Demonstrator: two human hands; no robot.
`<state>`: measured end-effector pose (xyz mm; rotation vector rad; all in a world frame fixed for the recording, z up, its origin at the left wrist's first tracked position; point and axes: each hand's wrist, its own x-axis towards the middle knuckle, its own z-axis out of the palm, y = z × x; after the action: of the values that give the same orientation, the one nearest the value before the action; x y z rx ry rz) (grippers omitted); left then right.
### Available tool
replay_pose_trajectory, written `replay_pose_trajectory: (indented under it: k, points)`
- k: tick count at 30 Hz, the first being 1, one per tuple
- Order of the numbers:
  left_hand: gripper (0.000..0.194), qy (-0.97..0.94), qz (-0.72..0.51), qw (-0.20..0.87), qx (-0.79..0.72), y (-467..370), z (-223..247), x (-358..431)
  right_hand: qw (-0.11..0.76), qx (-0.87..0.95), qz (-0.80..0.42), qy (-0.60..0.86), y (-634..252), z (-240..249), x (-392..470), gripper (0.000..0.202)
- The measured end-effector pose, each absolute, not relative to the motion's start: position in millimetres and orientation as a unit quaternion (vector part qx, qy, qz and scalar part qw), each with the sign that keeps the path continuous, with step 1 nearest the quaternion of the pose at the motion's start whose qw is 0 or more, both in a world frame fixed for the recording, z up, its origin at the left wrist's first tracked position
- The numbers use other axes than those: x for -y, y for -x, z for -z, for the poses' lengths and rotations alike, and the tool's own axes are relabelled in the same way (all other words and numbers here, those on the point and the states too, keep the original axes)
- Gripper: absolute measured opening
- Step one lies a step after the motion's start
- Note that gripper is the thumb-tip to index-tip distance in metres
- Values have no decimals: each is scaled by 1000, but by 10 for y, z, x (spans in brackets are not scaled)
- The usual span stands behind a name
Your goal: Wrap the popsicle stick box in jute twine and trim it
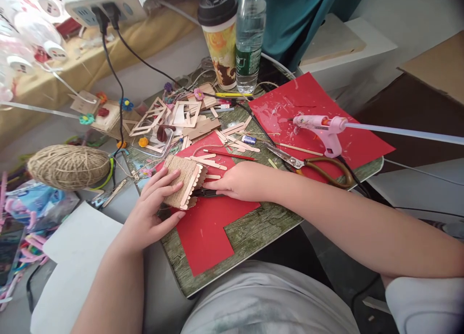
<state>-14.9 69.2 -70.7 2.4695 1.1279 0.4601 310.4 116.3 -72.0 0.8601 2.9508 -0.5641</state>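
My left hand grips a small box wrapped in twine, its fingers over one side and the thumb below. Scalloped ends of craft sticks line the box's right edge. Close to that edge is my right hand, its fingers closed and pointing left over a dark tool-like object. Whether the fingers hold this object is partly hidden. Loose craft sticks lie just above the right hand. Beneath both hands spreads a sheet of red paper.
A pink glue gun rests on another red sheet. Scissors lie right of my hand. A lidded cup and a water bottle stand behind. Wood scraps and a ball of twine are left. Black cords cross the table.
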Motion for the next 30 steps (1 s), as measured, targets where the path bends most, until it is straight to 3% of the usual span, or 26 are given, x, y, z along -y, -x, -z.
replay_pose_trajectory:
  k: [30]
  points:
    - [61, -880, -173, 184, -403, 118, 717, -687, 36, -933, 250, -255, -3260, 688, -1146, 45]
